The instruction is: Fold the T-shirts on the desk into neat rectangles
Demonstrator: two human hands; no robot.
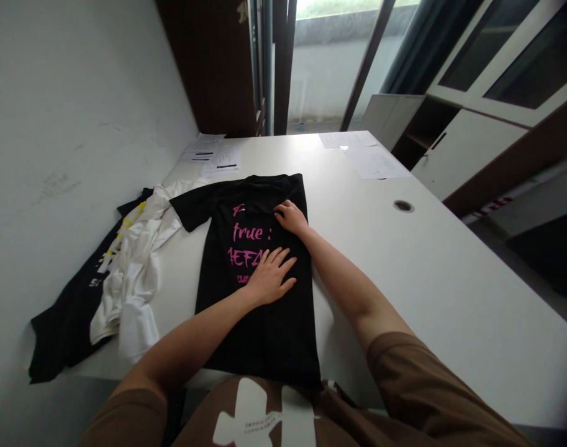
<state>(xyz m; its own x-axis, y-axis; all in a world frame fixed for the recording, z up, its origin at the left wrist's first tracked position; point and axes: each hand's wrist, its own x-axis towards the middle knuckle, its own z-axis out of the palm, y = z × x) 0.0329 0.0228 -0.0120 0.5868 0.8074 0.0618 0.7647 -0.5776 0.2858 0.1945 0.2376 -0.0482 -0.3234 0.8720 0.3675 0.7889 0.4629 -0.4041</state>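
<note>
A black T-shirt (pixel 246 329) with pink lettering lies spread on the white table, its collar end away from me. Its left sleeve sticks out to the side, while the right edge runs straight with no sleeve showing there. My left hand (pixel 271 277) rests flat on the middle of the shirt, fingers spread, covering part of the print. Further up, my right hand (pixel 291 217) touches the shirt near its right edge with the fingers bent; whether they pinch any cloth is unclear.
White clothing (pixel 138 261) and another black garment (pixel 78 310) with yellow print lie heaped at the left, near the wall. Papers (pixel 222 159) lie at the far left of the table (pixel 404 279), with more sheets (pixel 371 158) at the far right. A round cable hole (pixel 403 206) sits on the right.
</note>
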